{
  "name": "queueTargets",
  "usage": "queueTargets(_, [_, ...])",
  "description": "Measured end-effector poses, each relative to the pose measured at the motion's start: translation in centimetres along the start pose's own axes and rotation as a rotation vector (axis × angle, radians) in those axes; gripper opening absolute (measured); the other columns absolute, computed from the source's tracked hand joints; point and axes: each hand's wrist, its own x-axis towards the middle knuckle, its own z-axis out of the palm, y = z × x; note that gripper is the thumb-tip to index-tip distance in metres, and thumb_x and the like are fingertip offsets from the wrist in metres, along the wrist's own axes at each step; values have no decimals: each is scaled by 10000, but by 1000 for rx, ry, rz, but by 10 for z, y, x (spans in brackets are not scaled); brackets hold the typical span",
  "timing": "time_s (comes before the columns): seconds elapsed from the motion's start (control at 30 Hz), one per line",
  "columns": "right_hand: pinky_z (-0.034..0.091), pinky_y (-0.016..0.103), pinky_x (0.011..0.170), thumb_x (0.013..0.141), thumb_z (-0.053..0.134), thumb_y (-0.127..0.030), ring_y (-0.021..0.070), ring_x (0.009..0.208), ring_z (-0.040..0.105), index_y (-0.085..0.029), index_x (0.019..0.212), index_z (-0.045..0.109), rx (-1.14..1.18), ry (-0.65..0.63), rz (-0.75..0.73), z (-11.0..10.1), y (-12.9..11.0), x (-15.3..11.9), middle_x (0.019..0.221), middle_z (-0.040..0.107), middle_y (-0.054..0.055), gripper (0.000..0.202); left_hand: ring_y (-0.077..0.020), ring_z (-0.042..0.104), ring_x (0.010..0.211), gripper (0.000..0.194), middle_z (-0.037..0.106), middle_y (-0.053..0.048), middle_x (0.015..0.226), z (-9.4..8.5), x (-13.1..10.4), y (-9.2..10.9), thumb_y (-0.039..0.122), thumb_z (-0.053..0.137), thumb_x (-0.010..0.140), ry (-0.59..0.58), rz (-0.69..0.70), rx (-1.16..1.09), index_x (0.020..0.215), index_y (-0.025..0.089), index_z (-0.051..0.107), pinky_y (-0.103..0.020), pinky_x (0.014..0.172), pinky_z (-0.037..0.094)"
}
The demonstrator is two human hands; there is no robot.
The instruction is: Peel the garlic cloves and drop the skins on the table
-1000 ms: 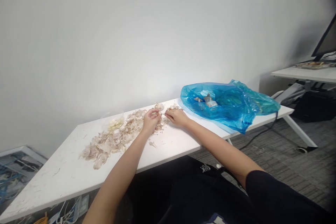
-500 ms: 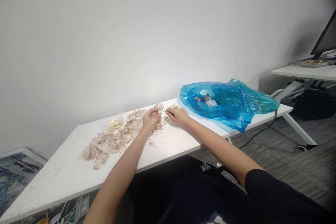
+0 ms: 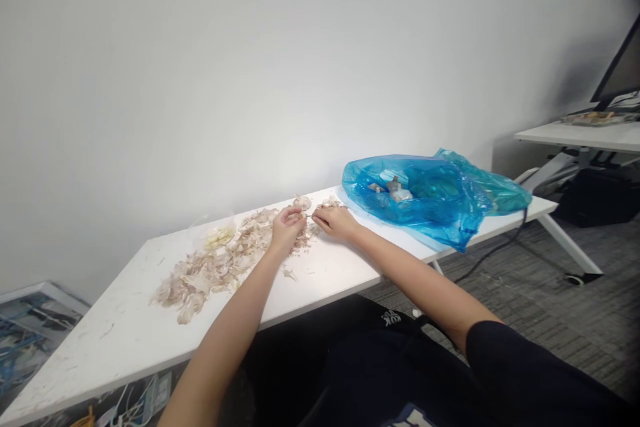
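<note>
Wall [image 3: 250, 67]: plain, pale grey-white, brightest low at centre, shaded toward the right. White table [image 3: 115, 320] stands along it; its right-hand leg [image 3: 570, 245] slants down to a caster [image 3: 575, 280]. Floor [image 3: 540, 310]: grey carpet with streaked pattern. At far right, second white desk [image 3: 560, 137] bearing a dark-screened monitor [image 3: 624, 67].

Right hand [image 3: 337, 221] — closer to left hand [image 3: 287, 229] than half-second ago.

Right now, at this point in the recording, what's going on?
A person's left hand pinches a small piece; the right hand holds a thin tool close to it, contact too small to tell. Papery skins are heaped on the white table, with pale cloves beyond them and an open blue bag to the right.
</note>
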Motion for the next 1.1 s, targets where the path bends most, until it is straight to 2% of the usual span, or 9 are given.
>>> queueTargets(0.13, [353, 242, 736, 992, 336, -345, 180, 926, 607, -191, 1004, 652, -6, 13, -17, 1, 0, 0, 995, 682, 77, 352, -131, 642, 649, 510, 651, -9, 693, 1, -1, 2, 335, 850, 529, 4, -7, -4, 941, 155, 609, -280, 693, 521])
queueTargets(0.43, [361, 240, 743, 989, 345, -338, 173, 917, 607, -200, 1054, 649, 9, 17, 2, 1, 2, 0, 1014, 684, 72, 340, -121, 627, 606, 484, 646, -5, 687, 5, -3, 10, 324, 850, 506, 50, -34, -48, 887, 147, 610, -277, 660, 522])
queueTargets(1.1, [336, 242, 727, 981, 365, -311, 180, 923, 604, -199, 1056, 656, 6, 30, -61, 4, 4, 1, 1000, 682, 79, 320, -123, 634, 637, 449, 653, -12, 717, 4, -4, 9, 307, 845, 516, 40, -36, -27, 870, 146, 623, -286, 686, 532])
